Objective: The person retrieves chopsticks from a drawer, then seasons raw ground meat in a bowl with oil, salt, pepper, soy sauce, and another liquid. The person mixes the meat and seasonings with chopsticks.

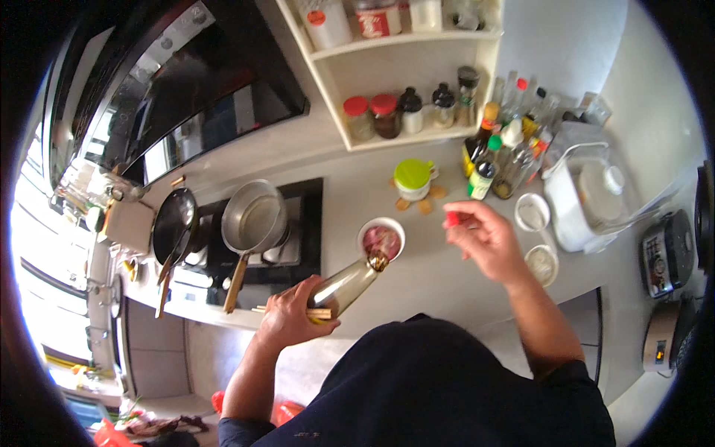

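Note:
My left hand (299, 315) grips a glass bottle (345, 286) near its base, with wooden chopsticks (318, 313) held across the same palm. The bottle is tilted, and its neck, with brown liquid in it, reaches the near rim of a white bowl (361, 234). Pinkish raw meat (381, 240) lies in that bowl; whether liquid is leaving the mouth is too blurred to tell. Between thumb and fingers, my right hand (485, 241) pinches a small red bottle cap (452, 218) above the counter, to the right of the bowl.
At left, a steel saucepan (254, 215) sits on the black hob (310, 223) beside a dark wok (177, 223). Behind the bowl stands a green-lidded container (413, 180). Sauce bottles (483, 176), two small white bowls (532, 212) and a white lidded box (567, 195) crowd the right.

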A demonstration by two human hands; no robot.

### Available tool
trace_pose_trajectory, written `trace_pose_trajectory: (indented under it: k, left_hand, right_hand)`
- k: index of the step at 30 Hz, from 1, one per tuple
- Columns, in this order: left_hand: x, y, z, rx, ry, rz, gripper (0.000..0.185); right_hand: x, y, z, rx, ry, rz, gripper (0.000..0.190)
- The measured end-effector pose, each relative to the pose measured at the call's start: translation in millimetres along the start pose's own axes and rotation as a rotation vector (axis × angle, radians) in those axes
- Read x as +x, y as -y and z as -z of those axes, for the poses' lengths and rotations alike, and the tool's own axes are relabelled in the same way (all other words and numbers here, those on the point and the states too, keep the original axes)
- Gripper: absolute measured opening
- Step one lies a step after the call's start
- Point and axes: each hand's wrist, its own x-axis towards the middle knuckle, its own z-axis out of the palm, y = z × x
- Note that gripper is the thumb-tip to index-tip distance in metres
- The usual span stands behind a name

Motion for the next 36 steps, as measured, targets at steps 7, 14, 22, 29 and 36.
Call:
trace_pose_trajectory:
  k: [7,14,22,29,36]
  left_hand:
    - [-5.2,9.2,12.6,0.186,0.055,0.177,0.075]
    - [31.7,10.9,37.1,0.686,0.115,0.051,0.057]
    - [92.9,-2.7,48.2,0.896,0.306,-0.007,0.058]
    - [119.8,-12.6,47.5,1.0,0.415,-0.063,0.071]
    - [127.5,-16.5,50.0,1.016,0.4,-0.162,0.072]
  right_hand:
    - [-52.5,-113.6,29.0,0.39,-0.24,-0.498,0.032]
    - [-98.8,-199.6,28.7,0.476,-0.338,-0.624,0.033]
    - [-96.6,-213.9,36.2,0.561,-0.344,-0.531,0.03]
    - [-98.3,-212.2,36.0,0.585,-0.321,-0.516,0.03]
    - [-98.3,-212.9,36.8,0.61,-0.298,-0.508,0.029]
